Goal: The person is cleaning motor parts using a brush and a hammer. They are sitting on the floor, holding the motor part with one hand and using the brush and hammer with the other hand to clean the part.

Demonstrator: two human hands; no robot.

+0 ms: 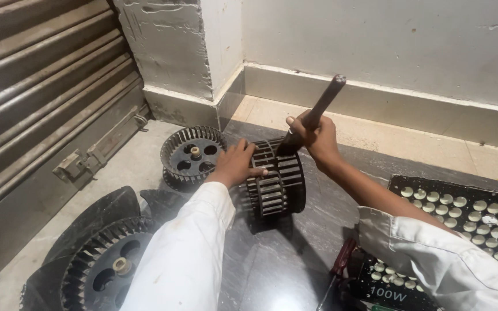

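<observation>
A black cylindrical blower wheel [278,184] with many thin blades stands on its edge on the dark floor. My left hand [234,164] grips its left side and steadies it. My right hand [317,138] is shut on a brush [313,115] with a dark handle pointing up and to the right. The bristles rest on the top of the wheel's blades. Both arms wear white sleeves.
A second blower wheel [192,154] lies flat to the left, near the wall corner. A third wheel sits inside a black housing [102,265] at lower left. A metal roller shutter [41,86] fills the left. An LED panel [468,219] and a red-handled screwdriver [341,265] lie at lower right.
</observation>
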